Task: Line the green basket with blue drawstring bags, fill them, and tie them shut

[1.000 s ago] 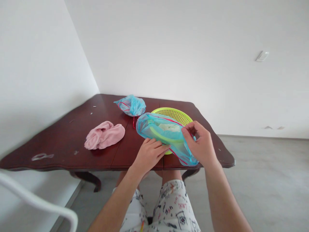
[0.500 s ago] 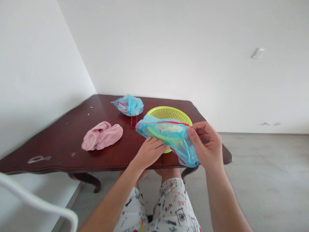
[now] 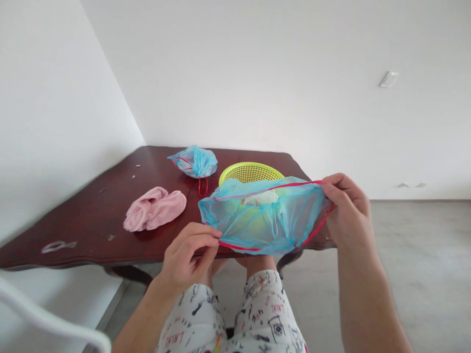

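A thin blue plastic drawstring bag (image 3: 250,225) is stretched wide between my hands, its mouth facing up and a whitish bundle (image 3: 260,197) showing inside. My left hand (image 3: 191,250) pinches the near left edge by the red drawstring (image 3: 239,246). At the far right, my right hand (image 3: 348,211) grips the drawstring and the bag's rim. Behind and partly beneath the bag stands a yellow-green mesh basket (image 3: 251,171); most of its inside is hidden.
The dark wooden table (image 3: 91,215) carries a folded pink cloth (image 3: 154,208) on the left. Farther back lies a second blue bag (image 3: 195,162) with red drawstrings. A curved white bar (image 3: 51,314) crosses the lower left. Walls rise behind and to the left.
My right hand has moved right, pulling the drawstring outward. My left hand has shifted left and nearer, now at the drawstring. The bag has spread wider.
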The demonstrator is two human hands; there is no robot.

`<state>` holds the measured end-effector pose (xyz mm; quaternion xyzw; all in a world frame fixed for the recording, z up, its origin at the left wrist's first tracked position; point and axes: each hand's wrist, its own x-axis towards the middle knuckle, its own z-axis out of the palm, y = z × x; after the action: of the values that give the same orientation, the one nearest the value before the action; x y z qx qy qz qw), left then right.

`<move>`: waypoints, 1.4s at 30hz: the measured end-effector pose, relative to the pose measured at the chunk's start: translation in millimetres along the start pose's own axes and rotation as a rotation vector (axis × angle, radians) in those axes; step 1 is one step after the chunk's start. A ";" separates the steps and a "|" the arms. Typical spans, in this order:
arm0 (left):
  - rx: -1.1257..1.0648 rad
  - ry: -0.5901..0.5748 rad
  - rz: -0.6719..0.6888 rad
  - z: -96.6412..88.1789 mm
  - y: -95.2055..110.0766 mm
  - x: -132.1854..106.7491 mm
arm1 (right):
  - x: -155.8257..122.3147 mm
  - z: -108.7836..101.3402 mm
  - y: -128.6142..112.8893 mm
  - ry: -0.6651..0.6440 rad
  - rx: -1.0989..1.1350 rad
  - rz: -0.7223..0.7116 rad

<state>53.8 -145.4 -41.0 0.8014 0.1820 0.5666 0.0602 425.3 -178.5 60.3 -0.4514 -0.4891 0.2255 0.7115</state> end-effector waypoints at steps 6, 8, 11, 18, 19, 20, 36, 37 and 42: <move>0.342 -0.055 -0.052 -52.9 -10.1 28.9 | 33.9 -31.7 0.6 -0.088 0.442 0.263; 0.414 -0.175 -0.044 -66.0 -15.5 40.2 | 39.3 -42.8 2.2 -0.111 0.550 0.342; 0.510 -0.308 -0.027 -80.4 -23.2 57.2 | 42.4 -55.4 8.8 -0.116 0.676 0.442; 0.399 -0.229 -0.152 -81.3 -43.6 85.1 | 37.7 -47.9 17.2 -0.119 0.684 0.341; 0.276 -0.153 -0.197 -77.0 -46.3 89.1 | 36.1 -43.3 14.2 -0.120 0.652 0.297; 0.130 -0.070 -0.250 -72.0 -48.8 93.7 | 34.4 -38.5 10.3 -0.118 0.611 0.249; -0.518 0.184 -0.475 -15.5 -73.3 262.2 | 67.6 23.2 -60.7 -0.256 0.202 -0.033; -0.496 0.114 -0.530 -19.4 -77.4 270.3 | 73.8 26.2 -63.5 -0.256 0.181 -0.050; -0.388 -0.188 -0.546 -57.0 -95.2 288.0 | 92.9 24.6 -66.9 -0.230 0.144 -0.071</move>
<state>63.5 40.2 205.4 0.7453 0.2721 0.4775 0.3774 434.1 -130.2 166.6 -0.3527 -0.5654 0.2851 0.6889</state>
